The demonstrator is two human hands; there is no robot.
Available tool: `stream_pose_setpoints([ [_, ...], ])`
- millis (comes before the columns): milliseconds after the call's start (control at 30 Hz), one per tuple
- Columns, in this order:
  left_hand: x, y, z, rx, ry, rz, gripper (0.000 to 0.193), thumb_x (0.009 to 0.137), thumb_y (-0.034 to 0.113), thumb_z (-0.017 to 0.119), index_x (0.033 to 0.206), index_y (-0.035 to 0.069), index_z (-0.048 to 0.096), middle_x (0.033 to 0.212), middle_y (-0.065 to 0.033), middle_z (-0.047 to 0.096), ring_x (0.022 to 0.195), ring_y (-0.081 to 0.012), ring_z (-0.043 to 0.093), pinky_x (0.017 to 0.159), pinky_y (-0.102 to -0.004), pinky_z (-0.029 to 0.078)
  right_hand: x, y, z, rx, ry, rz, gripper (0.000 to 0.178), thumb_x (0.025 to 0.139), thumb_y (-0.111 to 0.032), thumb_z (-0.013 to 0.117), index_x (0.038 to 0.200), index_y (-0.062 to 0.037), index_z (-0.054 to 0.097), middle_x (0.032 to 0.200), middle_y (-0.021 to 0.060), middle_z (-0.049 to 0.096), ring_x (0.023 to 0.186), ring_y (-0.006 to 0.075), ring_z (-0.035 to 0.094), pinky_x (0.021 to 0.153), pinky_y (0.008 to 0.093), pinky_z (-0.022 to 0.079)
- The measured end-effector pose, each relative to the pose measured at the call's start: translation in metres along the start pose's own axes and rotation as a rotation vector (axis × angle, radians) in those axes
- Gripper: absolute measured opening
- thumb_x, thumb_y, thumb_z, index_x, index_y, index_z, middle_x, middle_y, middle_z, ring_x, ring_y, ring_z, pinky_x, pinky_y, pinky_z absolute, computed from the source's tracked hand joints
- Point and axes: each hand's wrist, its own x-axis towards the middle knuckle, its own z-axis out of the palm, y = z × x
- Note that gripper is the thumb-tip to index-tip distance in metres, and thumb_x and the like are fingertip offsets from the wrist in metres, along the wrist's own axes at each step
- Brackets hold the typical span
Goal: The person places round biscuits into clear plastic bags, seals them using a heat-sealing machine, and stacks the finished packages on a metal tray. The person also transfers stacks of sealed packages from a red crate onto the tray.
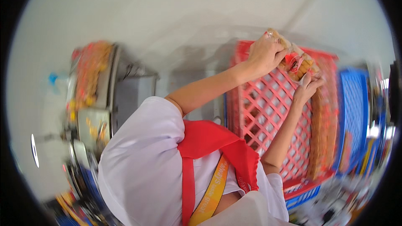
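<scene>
A clear plastic pack of golden-brown baked pieces (pixel 296 62), with a red label, is held up over the far end of a red plastic crate. My left hand (pixel 264 57) grips its upper left part, fingers closed on the wrap. At its lower right end, my right hand (pixel 307 88) has thumb and fingers closed on the pack's edge. Beneath my arms lies the red lattice-walled crate (pixel 272 104). A row of similar brown packs (pixel 321 134) runs along the crate's right side, partly blurred.
To the right stands a blue crate (pixel 354 113), with blurred goods beyond it. On the left, more packs (pixel 91 71) rest on a metal-framed table (pixel 112 88). A pale wall (pixel 167 8) rises behind. Blurred clutter (pixel 335 205) fills the lower right.
</scene>
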Motion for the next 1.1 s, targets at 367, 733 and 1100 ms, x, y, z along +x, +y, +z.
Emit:
stream_pose_setpoints([
  [367,-0.220,-0.197,-0.371,0.582,0.609,-0.658,0.023,0.086,0.026,0.058,0.088,0.006,0.068,0.083,-0.0122,0.064,0.077,-0.0300,0.060,0.068,-0.0374,0.046,-0.226,-0.293,0.349,0.367,-1.102,-0.347,0.041,0.089,-0.034,0.050,0.112,-0.0037,0.034,0.082,0.0258,0.062,0.077,0.0448,0.061,0.069,0.0472,0.046],
  [733,-0.445,-0.308,-0.527,0.564,0.738,-1.427,0.029,0.086,0.034,0.059,0.084,0.007,0.070,0.073,-0.0190,0.063,0.072,-0.0359,0.062,0.063,-0.0438,0.046,-0.522,-0.410,0.537,0.588,-1.730,-0.623,0.040,0.088,-0.035,0.055,0.107,-0.0039,0.037,0.091,0.0228,0.060,0.083,0.0433,0.058,0.071,0.0493,0.044],
  [1100,-0.483,-0.360,-0.503,0.240,0.992,-0.934,0.022,0.092,0.020,0.055,0.105,0.003,0.059,0.101,-0.0141,0.053,0.085,-0.0236,0.055,0.076,-0.0328,0.046,-0.562,-0.398,0.536,0.681,-1.394,-1.478,0.044,0.088,-0.043,0.051,0.120,-0.0138,0.054,0.135,0.0119,0.043,0.128,0.0324,0.035,0.107,0.0630,0.012],
])
